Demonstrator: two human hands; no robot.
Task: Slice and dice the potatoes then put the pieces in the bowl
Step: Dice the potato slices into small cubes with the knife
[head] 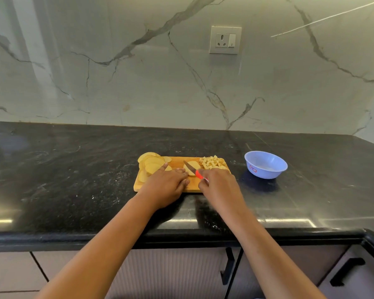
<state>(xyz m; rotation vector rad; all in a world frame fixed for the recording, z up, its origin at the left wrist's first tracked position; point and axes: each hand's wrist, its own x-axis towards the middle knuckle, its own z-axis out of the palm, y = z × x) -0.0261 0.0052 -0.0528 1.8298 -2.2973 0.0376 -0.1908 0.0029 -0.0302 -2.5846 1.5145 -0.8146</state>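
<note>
Two hands at work, is it? Where are they?

— Both over the wooden cutting board, which lies on the black countertop. The left hand rests on the board's left half, and the right hand is over its right near corner.

What has the right one got?

— Its fingers are wrapped round the orange-red handle of a knife. The blade points away and to the left, lying across a potato slice in the middle of the board.

And the left?

— Its fingers are bent, with the tips at the near-left edge of that same slice. Whether they pinch it or only press it down I cannot tell; the knuckles hide the contact.

Where is the rest of the potato?

— A heap of slices sits at the far-left corner of the board, some hanging over its edge, just beyond the left hand. A heap of diced pieces is at the far-right corner, beyond the right hand.

And the bowl?

— The bowl is pale blue plastic with a small sticker on its side. It stands upright on the countertop, right of the board and apart from it.

Anything else?

— A wall socket is on the veined marble wall behind, and there are cabinet fronts with black handles below the countertop.
</note>
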